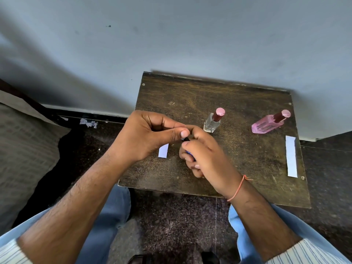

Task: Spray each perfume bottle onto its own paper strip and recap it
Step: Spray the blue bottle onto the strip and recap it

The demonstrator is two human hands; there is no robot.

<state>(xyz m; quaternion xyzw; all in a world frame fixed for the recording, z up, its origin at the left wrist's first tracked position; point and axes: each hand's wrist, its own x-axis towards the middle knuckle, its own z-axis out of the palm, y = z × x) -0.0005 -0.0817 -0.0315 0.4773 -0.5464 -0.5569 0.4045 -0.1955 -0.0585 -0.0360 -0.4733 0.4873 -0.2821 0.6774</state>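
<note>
Both hands are meeting above the near-middle of the small, scuffed dark wooden table (190, 96). The right hand (204, 155) is curling its fingers around a small blue perfume bottle (188, 153), of which only a sliver of blue and a dark top are showing between the fingers. The left hand (146, 134) is pinching thumb and forefinger together right at that dark top; whether it is gripping a cap or the nozzle cannot be told. Just below the left hand, a short white paper strip (163, 150) is lying flat on the table, partly hidden by the hand. Behind the hands, a clear glass perfume bottle with a maroon cap (213, 121) is standing upright and capped. Well to its right, a pink glass perfume bottle with a maroon cap (266, 125) is also standing capped, and a long white paper strip (291, 156) is lying near the table's right edge.
</note>
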